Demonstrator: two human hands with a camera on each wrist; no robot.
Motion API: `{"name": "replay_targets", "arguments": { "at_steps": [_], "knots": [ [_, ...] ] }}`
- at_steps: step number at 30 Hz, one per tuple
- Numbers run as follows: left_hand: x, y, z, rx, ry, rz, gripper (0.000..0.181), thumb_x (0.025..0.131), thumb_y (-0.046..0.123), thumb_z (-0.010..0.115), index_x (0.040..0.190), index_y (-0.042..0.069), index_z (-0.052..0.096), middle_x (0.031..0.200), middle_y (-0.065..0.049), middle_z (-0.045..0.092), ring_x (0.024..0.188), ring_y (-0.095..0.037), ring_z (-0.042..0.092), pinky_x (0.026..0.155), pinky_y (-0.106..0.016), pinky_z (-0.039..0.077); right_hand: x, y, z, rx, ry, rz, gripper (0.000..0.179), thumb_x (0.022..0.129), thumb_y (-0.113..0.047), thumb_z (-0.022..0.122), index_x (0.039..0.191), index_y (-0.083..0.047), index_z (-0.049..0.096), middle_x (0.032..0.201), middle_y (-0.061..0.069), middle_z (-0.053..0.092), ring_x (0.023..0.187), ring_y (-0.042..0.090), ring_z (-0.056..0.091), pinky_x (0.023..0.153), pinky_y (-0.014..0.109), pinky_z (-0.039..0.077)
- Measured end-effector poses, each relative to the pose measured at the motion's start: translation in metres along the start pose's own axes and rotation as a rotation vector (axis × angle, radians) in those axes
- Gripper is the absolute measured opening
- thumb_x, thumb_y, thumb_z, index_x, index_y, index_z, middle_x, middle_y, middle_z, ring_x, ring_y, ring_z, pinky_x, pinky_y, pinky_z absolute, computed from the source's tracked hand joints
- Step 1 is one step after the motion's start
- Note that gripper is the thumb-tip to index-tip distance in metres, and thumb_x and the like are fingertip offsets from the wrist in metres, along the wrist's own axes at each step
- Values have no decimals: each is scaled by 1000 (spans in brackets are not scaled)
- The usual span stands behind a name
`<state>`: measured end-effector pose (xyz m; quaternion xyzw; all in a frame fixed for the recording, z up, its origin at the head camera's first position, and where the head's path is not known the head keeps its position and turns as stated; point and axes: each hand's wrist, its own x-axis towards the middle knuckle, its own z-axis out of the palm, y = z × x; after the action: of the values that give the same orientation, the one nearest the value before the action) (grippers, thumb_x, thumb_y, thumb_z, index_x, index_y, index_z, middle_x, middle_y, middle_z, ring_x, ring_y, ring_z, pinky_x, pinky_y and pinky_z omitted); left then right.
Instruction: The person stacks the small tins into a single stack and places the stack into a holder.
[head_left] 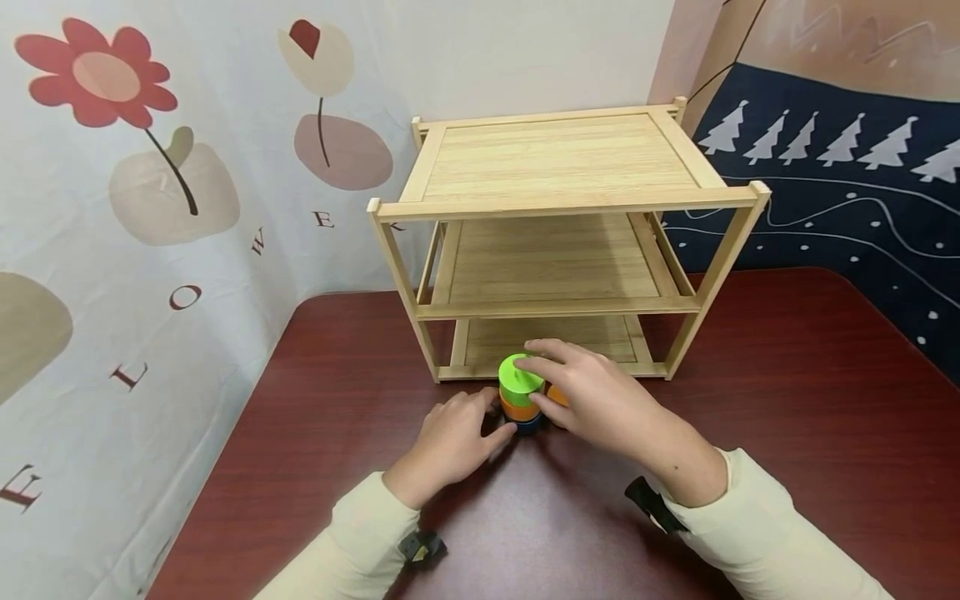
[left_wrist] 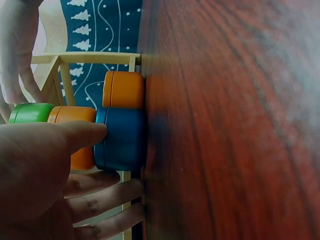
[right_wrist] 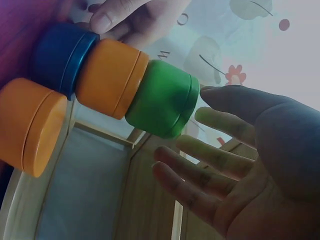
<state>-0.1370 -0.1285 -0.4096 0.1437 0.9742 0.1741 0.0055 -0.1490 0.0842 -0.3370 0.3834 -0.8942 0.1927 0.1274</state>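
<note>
Three round lidded tins stand stacked on the table, just in front of the rack. A blue tin [left_wrist: 122, 142] is at the bottom, an orange tin [right_wrist: 110, 77] in the middle and a green tin [head_left: 519, 382] on top. My left hand [head_left: 452, 437] holds the blue tin low down, thumb on its near side and fingers along the other. Around the green tin, my right hand [head_left: 603, 400] has its fingers spread, the thumb tip close to the lid; whether it touches is unclear. A second orange tin [right_wrist: 30, 130] sits beside the blue one, partly hidden by the right hand in the head view.
Behind the tins rises a light wooden rack [head_left: 562, 204] with three shelves. The dark red table [head_left: 322, 425] runs along a flower-printed wall cloth [head_left: 225, 167] at left and a dark blue tree-printed cloth [head_left: 832, 217] at right.
</note>
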Motion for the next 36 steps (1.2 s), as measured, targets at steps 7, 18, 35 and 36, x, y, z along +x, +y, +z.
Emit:
{"name": "replay_targets", "arguments": {
  "at_steps": [7,18,35,36],
  "knots": [
    [0,-1,1,-31,6,-8,39,93,46,68,119,17,63,105,3,71,102,-22,66,85,-50,52,-6,4,-2,0,24,7,38,88,-18,78,124,-11,69,133,11,63,112,28,68,87,43,57],
    [1,-1,1,-52,8,-31,34,91,41,70,116,18,64,108,3,72,105,-23,66,89,-51,51,-13,10,-6,-5,23,46,36,88,-17,77,124,-12,70,135,11,62,113,29,68,87,44,57],
    [1,0,1,-66,26,-29,26,91,41,70,105,20,65,102,3,70,100,-21,66,84,-48,52,-14,27,3,-15,37,73,34,87,-13,77,120,-11,71,124,10,67,105,28,70,85,42,58],
    [1,0,1,-64,27,-29,26,91,41,70,104,20,65,101,3,70,100,-21,66,84,-48,52,-14,28,4,-12,34,75,34,87,-14,77,120,-11,71,124,10,68,105,28,70,85,42,58]
  ]
}}
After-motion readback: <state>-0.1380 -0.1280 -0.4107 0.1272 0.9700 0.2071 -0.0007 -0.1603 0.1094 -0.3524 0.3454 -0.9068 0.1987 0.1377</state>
